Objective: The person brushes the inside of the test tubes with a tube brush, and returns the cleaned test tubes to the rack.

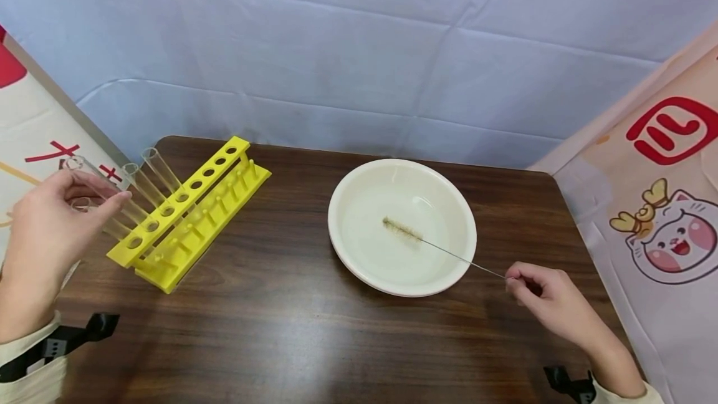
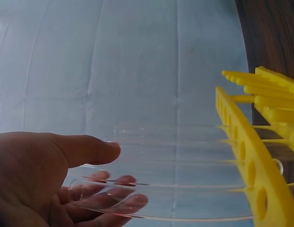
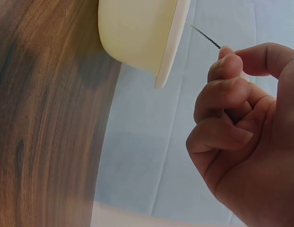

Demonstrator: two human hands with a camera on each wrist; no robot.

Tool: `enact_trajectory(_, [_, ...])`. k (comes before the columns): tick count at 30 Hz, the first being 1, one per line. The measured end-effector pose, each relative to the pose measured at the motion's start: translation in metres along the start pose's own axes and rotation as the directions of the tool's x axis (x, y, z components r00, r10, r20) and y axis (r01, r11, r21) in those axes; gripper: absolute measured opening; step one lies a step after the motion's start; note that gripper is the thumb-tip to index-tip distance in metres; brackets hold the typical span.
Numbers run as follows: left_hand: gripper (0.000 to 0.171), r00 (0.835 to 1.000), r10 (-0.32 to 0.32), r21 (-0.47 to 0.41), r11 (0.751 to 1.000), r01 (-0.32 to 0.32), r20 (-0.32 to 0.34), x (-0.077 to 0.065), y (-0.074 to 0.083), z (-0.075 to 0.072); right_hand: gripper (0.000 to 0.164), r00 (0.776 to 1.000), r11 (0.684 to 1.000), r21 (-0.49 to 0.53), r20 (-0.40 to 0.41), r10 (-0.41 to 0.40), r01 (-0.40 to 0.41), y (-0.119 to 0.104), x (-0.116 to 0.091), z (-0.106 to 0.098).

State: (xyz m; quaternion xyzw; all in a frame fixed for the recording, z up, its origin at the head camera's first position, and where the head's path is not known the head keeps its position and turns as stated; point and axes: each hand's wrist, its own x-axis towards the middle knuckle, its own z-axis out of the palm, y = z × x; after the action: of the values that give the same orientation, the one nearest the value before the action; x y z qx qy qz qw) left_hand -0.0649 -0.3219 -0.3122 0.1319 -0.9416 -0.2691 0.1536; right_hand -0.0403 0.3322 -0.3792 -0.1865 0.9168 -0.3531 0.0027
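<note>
Several clear test tubes (image 1: pixel 159 170) stand in a yellow test tube rack (image 1: pixel 196 223) on the left of the table. My left hand (image 1: pixel 53 217) grips one test tube near its mouth, its lower part still in a rack hole. Another tube (image 2: pixel 184 217) passes close by the fingers in the left wrist view. My right hand (image 1: pixel 552 298) pinches the thin twisted-wire handle of a test tube brush (image 1: pixel 404 229) between thumb and forefinger, the other fingers curled. The brush's bristle end lies inside a white basin (image 1: pixel 401 290), its wire crossing the rim.
The dark wooden table (image 1: pixel 269 329) reaches back to a pale blue cloth wall (image 1: pixel 336 48). Printed cloth panels (image 1: pixel 662 217) stand at both sides. The basin appears to hold clear water. Black straps (image 1: pixel 62 341) sit round both wrists.
</note>
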Motion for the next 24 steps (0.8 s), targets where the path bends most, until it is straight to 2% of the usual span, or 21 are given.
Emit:
enact_trajectory(7, [0.026, 0.998, 0.001, 0.075, 0.997, -0.007, 0.07, 0.006, 0.005, -0.007, 0.032, 1.0, 1.0, 0.01, 0.006, 0.005, -0.005, 0.001, 0.0, 0.001])
enact_trajectory(19, [0.026, 0.994, 0.011, 0.178, 0.984, -0.03, 0.107, 0.012, 0.007, -0.011, 0.033, 1.0, 1.0, -0.009, 0.013, 0.014, -0.014, 0.001, 0.002, 0.002])
enact_trajectory(24, [0.03, 0.991, -0.004, 0.158, 0.987, -0.017, 0.133, 0.017, 0.002, -0.01, 0.033, 1.0, 1.0, -0.006, 0.016, 0.015, -0.015, 0.002, 0.002, 0.003])
